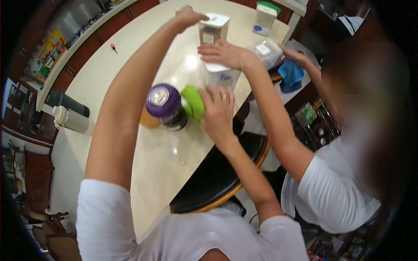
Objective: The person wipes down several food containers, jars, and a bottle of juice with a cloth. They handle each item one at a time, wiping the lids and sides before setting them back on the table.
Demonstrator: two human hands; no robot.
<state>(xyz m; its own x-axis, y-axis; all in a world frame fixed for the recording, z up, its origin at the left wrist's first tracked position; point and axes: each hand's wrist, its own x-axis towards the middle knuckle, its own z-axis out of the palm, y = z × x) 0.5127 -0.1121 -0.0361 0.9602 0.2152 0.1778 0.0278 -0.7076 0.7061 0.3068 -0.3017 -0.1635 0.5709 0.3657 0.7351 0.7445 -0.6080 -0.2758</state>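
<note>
My left hand [188, 17] is at the far end of the table, its fingers bent against the upper left edge of a clear container [213, 35] with a white lid and brownish contents. Nearer me, my right hand [217, 112] is closed on a bright green cloth [192, 102]. Just left of the cloth stands a dark jar with a purple lid [163, 101], and an orange-brown object [149, 119] shows partly behind it. A second white-lidded container [223, 78] sits beyond my right hand, under a co-worker's hand [226, 54].
The co-worker's other hand [294, 54] is by a clear container [266, 52] and a blue cloth [291, 75]. A green-lidded container [264, 18] stands at the far right. Two bottles [74, 120] are on the left, a small red-tipped item [113, 47] beyond. A black stool [213, 174] adjoins the table [163, 182].
</note>
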